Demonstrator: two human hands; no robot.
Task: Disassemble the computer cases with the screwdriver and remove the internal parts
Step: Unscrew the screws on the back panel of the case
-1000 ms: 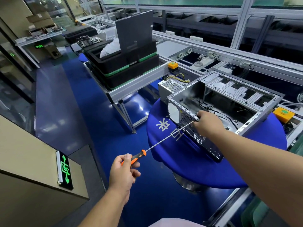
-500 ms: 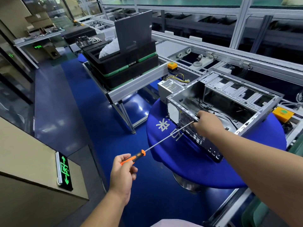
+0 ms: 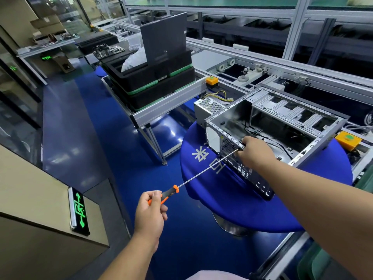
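A: Since I can't see it, what is here, left to right?

B: A green exit sign [image 3: 79, 211] lies low on the left. The left hand [image 3: 150, 214] curls its fingers round the orange and black handle of a long screwdriver [image 3: 201, 172]. Its thin shaft runs up and right to the rear panel of an open computer case [image 3: 272, 126] lying on a round blue table [image 3: 222, 199]. The right hand [image 3: 255, 151] grips the case's rear edge, fingers curled, right beside the tip.

A: What could go wrong?

B: I judge the tip could slip off the screw, because the shaft is long and held far back; it could strike the fingers.

A: And the containers?

B: Black stacked trays [image 3: 153, 83] hold a dark upright panel [image 3: 163, 41] and something white. The case holds loose black cables [image 3: 260, 136] and metal brackets. A grey power supply [image 3: 207, 110] sits just behind it.
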